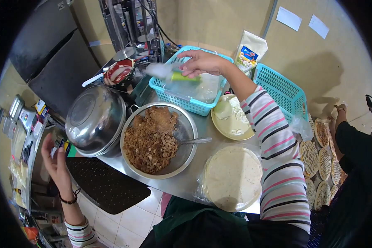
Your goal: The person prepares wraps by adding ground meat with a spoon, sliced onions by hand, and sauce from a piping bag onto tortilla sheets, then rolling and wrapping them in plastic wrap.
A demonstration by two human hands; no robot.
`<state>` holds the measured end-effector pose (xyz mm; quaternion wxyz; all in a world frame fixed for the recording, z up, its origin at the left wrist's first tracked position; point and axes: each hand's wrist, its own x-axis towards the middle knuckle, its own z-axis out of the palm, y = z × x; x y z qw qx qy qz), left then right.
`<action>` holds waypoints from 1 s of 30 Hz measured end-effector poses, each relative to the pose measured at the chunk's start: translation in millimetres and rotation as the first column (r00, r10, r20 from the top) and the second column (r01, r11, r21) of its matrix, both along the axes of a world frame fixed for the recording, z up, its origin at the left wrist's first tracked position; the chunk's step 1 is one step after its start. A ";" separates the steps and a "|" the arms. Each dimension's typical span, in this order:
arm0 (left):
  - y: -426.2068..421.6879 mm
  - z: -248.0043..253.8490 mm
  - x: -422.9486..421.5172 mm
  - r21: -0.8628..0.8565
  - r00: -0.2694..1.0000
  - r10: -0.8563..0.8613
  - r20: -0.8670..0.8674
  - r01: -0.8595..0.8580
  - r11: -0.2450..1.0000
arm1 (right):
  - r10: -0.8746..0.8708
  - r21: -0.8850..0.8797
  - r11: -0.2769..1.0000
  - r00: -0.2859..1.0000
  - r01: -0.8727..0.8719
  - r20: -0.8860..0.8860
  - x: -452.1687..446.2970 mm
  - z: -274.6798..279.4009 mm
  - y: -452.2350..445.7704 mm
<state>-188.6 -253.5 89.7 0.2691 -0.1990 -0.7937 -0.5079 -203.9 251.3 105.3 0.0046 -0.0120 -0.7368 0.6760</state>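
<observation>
My right hand is above the blue basket, fingers closed round the green handle of a utensil; its pale head at the left is blurred. Below lies clear plastic inside the basket. My left hand is raised at the left, fingers apart, holding nothing. Between the hands, a metal bowl holds a brown crumbly mixture and a metal spoon. A yellow plate with white cream stands right of the basket. Nearer to me is a stack of round flatbreads on plastic.
Upturned metal pots stand left of the bowl. Behind are a red-smeared dish, a white packet and a second blue basket. Striped breads lie at the right beside another person. A black stool is front left.
</observation>
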 end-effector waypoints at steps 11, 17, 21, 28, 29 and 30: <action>86.8 15.1 11.2 -0.320 0.931 -0.335 0.144 0.364 0.875 | -0.603 0.661 0.660 0.776 0.357 0.183 -25.4 -56.1 97.9; 127.8 37.7 22.0 -0.483 0.791 -0.575 0.210 0.595 0.642 | -0.685 0.767 0.433 0.726 0.475 -0.063 -70.9 -101.3 124.5; 168.9 32.2 9.3 -0.674 0.737 -0.657 0.158 0.567 0.474 | -0.715 0.733 0.461 0.698 0.500 -0.026 -74.0 -73.0 105.8; 241.7 -17.5 -28.0 -0.795 0.744 -0.665 -0.064 0.365 0.484 | -0.605 0.695 0.272 0.680 0.665 -0.415 -54.1 -9.7 81.4; 249.3 -18.6 -31.9 -0.794 0.740 -0.669 -0.065 0.369 0.484 | -0.608 0.697 0.266 0.677 0.666 -0.415 -45.9 3.0 73.6; 257.0 -18.3 -35.9 -0.783 0.749 -0.660 -0.060 0.375 0.496 | -0.550 0.619 0.225 0.623 0.752 -0.557 -35.3 17.1 62.4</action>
